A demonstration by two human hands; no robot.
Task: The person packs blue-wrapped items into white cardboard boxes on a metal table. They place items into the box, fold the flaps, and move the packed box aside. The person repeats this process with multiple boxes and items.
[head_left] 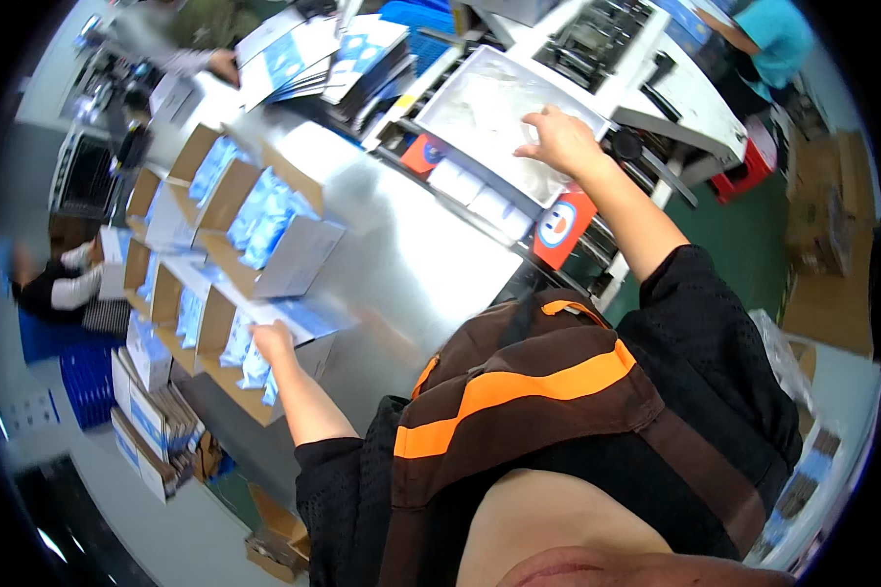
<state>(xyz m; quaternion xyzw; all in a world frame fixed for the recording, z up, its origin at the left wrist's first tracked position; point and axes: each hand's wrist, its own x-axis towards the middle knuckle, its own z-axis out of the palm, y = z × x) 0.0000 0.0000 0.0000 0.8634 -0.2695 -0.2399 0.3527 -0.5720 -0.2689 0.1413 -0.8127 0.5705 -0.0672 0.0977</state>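
Cartons point(299, 259) at the counter's point(401, 254) left edge hold blue packets point(264, 220), unclosed — our right hand point(561, 145) spread over the white tray point(475, 157), our left hand's point(272, 338) grip we cannot tell.

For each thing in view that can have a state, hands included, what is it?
Left hand, at an open box; grip unclear
Right hand, open over the tray
White tray, open-topped, holding pale items
Boxes, open
Blue packets, inside boxes
Flat cartons, stacked
Brown apron, worn

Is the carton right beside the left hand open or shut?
Open: blue packets show through the uncovered top of the carton beside the left hand.
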